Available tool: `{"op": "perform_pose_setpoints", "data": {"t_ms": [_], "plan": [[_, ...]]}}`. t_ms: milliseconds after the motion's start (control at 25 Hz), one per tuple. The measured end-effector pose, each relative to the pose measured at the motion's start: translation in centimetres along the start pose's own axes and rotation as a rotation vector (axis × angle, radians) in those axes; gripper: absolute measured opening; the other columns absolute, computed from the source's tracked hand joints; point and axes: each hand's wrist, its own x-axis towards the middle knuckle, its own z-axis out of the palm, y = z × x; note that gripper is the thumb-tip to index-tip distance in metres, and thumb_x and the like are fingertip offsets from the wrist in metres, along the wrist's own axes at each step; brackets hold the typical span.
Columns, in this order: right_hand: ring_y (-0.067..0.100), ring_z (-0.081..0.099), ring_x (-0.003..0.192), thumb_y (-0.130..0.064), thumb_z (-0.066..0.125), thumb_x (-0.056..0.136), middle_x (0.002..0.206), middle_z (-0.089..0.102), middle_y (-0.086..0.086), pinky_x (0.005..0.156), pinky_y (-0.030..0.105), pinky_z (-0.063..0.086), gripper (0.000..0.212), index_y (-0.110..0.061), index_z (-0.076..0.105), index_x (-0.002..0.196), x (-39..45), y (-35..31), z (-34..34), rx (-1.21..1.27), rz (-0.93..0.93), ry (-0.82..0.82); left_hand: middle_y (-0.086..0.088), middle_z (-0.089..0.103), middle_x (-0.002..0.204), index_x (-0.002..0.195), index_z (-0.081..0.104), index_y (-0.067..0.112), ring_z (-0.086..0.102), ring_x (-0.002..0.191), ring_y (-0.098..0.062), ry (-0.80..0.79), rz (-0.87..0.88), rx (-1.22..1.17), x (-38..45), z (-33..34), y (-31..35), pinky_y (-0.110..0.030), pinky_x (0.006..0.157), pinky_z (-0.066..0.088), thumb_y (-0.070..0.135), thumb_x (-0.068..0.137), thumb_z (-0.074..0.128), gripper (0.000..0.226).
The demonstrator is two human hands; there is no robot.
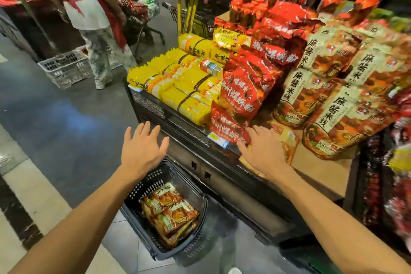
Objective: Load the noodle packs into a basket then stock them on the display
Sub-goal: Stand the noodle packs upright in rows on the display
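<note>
Head view: display (191,133) seen ahead, stocked with yellow packs (189,87), red packs (244,89) and beige noodle packs (329,118). Left hand (142,149) is held in the air before the display's front edge, fingers spread and straight, nothing gripped. Right hand (262,151) is laid flat at the display's edge, its straight fingers touching the lowest red pack (226,127); nothing is gripped. Basket (142,187), black, is set on the floor below the left hand, against the display's base; several noodle packs (171,213) are stacked inside. A person in an apron (89,6) is seen beyond, beside a grey crate (64,69).
</note>
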Motion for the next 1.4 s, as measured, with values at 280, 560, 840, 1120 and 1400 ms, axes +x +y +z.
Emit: {"op": "perform_pose_setpoints", "data": {"t_ms": [280,560,840,1120,1400], "plan": [[0.029,0.056,0.127,-0.057,0.048,0.095,0.135,0.063,0.007,0.113,0.049,0.037,0.06,-0.015,0.057,0.137,-1.6,10.9,2.6,0.021,0.153,-0.013,-0.006,0.031,0.164,0.157,0.035,0.027,0.022,0.153,-0.021,-0.053,0.218,-0.032,3.9,1.1,13.1,-0.049,0.124,0.01,0.066,0.091,0.012,0.08],[0.026,0.052,0.132,-0.06,0.039,0.091,0.138,0.06,0.005,0.115,0.045,0.035,0.066,-0.017,0.055,0.138,-3.9,20.5,7.0,0.052,0.255,-0.085,-0.011,0.053,0.149,0.143,0.056,0.017,0.047,0.14,-0.027,-0.091,0.363,0.005,5.0,6.1,22.8,-0.054,0.115,0.034,0.059,0.092,0.03,0.071],[0.026,0.018,0.155,-0.038,0.057,0.092,0.168,0.02,0.008,0.126,0.041,0.009,0.084,-0.019,0.016,0.162,-3.2,21.7,10.6,0.167,0.088,-0.278,-0.008,0.069,0.104,0.112,0.066,0.011,0.066,0.098,-0.031,-0.191,0.455,0.022,5.5,11.5,23.7,-0.046,0.083,0.053,0.035,0.087,0.037,0.045],[0.022,0.007,0.157,-0.031,0.065,0.096,0.17,0.002,0.001,0.127,0.049,0.012,0.087,-0.033,0.007,0.161,-1.7,20.9,14.0,0.083,-0.067,-0.326,-0.019,0.061,0.138,0.139,0.061,0.017,0.061,0.125,-0.036,-0.339,0.636,0.14,7.9,17.9,20.9,-0.052,0.105,0.047,0.034,0.08,0.078,0.064],[0.023,0.027,0.15,-0.006,0.066,0.093,0.161,0.023,-0.004,0.116,0.052,0.029,0.078,-0.032,0.028,0.156,-1.1,20.8,14.7,0.28,-0.037,-0.131,-0.013,0.066,0.108,0.121,0.071,0.021,0.063,0.102,-0.038,-0.3,0.655,0.079,10.1,18.1,22.6,-0.052,0.082,0.059,0.014,0.059,0.091,0.065]]}}
